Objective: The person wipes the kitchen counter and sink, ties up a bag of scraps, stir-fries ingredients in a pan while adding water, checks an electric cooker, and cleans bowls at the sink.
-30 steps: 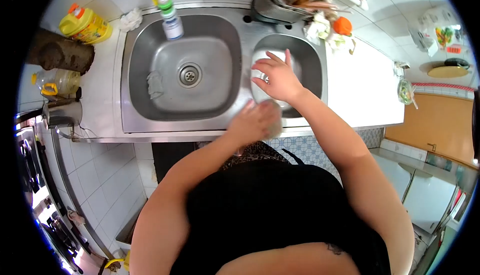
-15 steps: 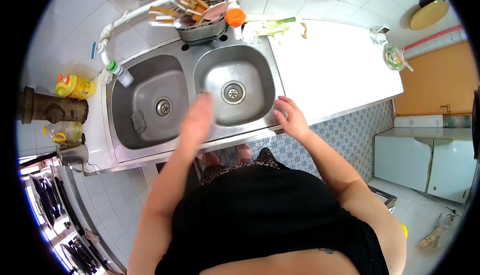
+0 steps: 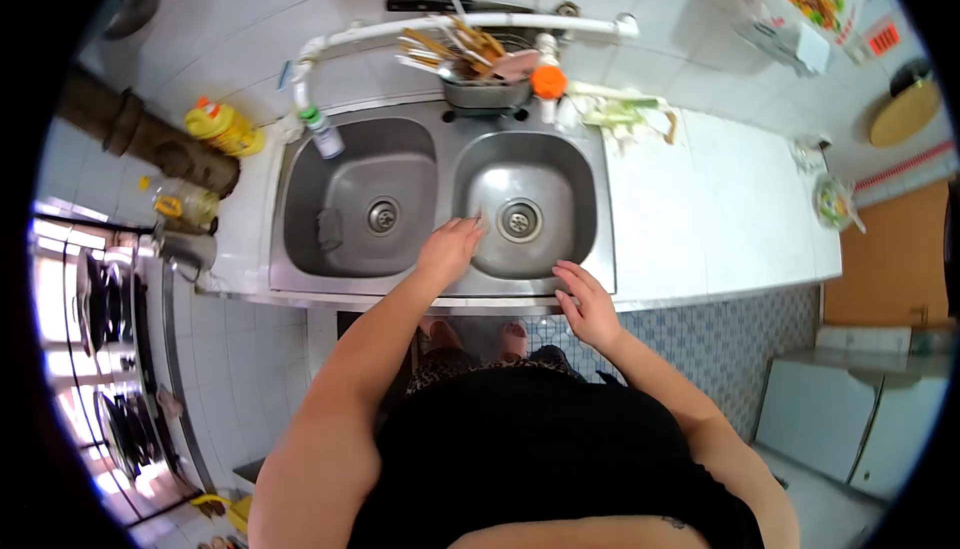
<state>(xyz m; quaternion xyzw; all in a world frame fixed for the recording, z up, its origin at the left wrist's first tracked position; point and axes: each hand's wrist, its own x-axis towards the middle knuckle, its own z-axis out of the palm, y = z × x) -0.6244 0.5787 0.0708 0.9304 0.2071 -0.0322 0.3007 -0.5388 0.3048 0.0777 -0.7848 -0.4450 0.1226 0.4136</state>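
Observation:
My left hand (image 3: 450, 250) reaches over the divider of the steel double sink (image 3: 445, 154), its fingers drawn together and pointing into the right basin (image 3: 510, 164). A small pale, blurred patch (image 3: 483, 221) shows at its fingertips; what it is I cannot make out. My right hand (image 3: 590, 309) is at the sink's front right edge, fingers apart, with nothing in it. The right basin has a round drain (image 3: 519, 220). In the left basin (image 3: 350, 164), a grey cloth (image 3: 328, 229) lies along the left side.
Behind the sink stand a utensil holder (image 3: 485, 99) and an orange-capped bottle (image 3: 548, 84). Green vegetable scraps (image 3: 630, 114) lie on the white counter (image 3: 720, 219). A green-capped bottle (image 3: 322, 132) leans at the left basin's corner; a yellow bottle (image 3: 225, 127) stands farther left.
The view has shifted left, so the sink appears farther right. My left hand, blurred by motion before, now shows sharply with fingertips over the right basin. My right hand stays by the sink's front edge.

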